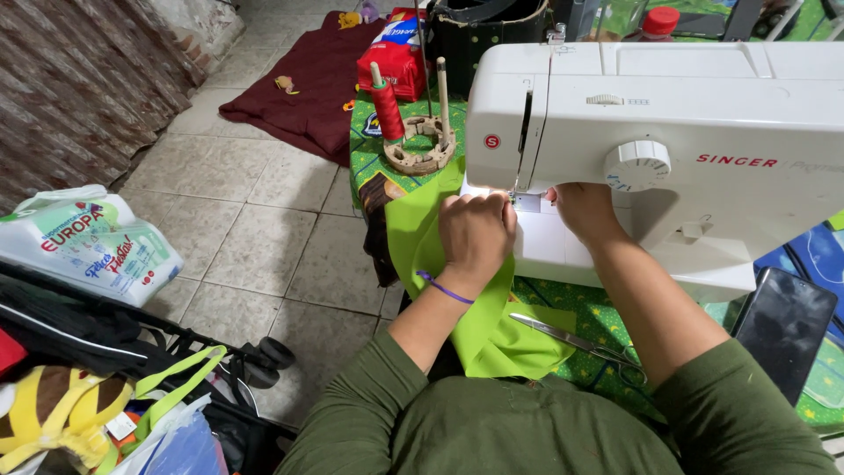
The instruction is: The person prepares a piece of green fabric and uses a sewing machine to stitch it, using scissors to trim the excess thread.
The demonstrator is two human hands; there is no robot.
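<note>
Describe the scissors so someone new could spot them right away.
Start at the white sewing machine. Below it, on the green patterned table cover, the scissors lie between the person's forearms, beside the lime fabric. They are the only metal tool there.

The left hand point(476, 233) hides the green cloth point(457, 290) under it. The white sewing machine point(668, 132) runs off the right edge.

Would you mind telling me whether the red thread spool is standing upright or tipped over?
Upright: the red thread spool stands vertically on its peg in the wooden spool holder, beside the white sewing machine.
</note>
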